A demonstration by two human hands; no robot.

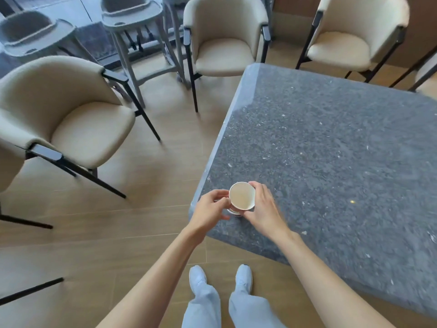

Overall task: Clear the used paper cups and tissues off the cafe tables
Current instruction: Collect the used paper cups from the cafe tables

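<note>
A white paper cup stands upright at the near left corner of the grey stone table, its inside pale and seemingly dry. My right hand curls round the cup's right side. My left hand holds its left side, fingertips at the rim. Under the cup a second rim peeks out, as if another cup sits beneath; I cannot tell for sure. No tissues are in view.
Cream padded chairs stand around: one at the left, two beyond the table. Grey high chairs stand at the back. My feet are on the wooden floor by the table corner.
</note>
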